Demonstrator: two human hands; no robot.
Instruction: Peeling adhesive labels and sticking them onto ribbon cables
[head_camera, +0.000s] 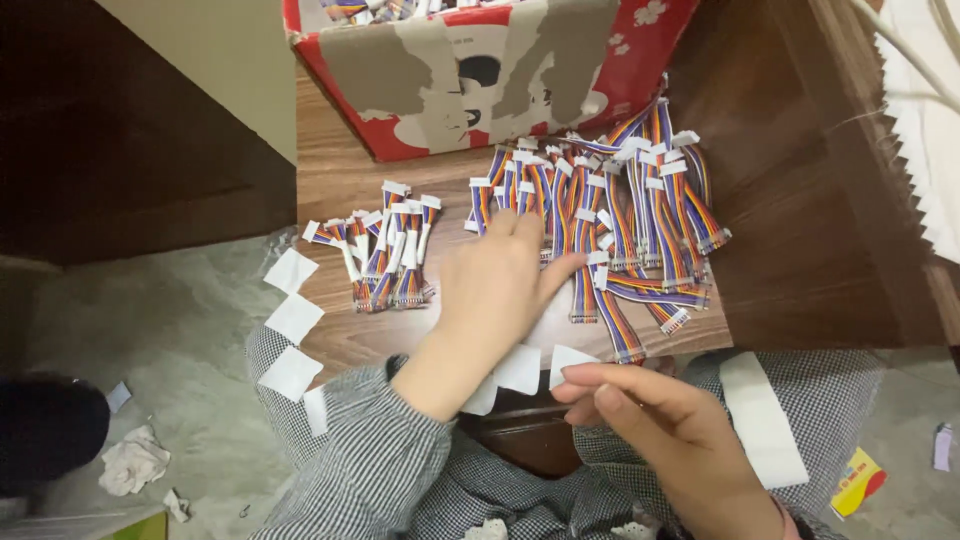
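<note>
Cables (620, 215) are pressed under the spread left hand (495, 290); tape (568, 358) is pinched by the right hand (660, 415), a box (480, 70) behind on the tabletop (340, 170).

The left hand (495, 285) covers some rainbow cable bundles (610, 215) on the counter (345, 170); behind them, the red carton (480, 70) is cut off by the top edge.
</note>
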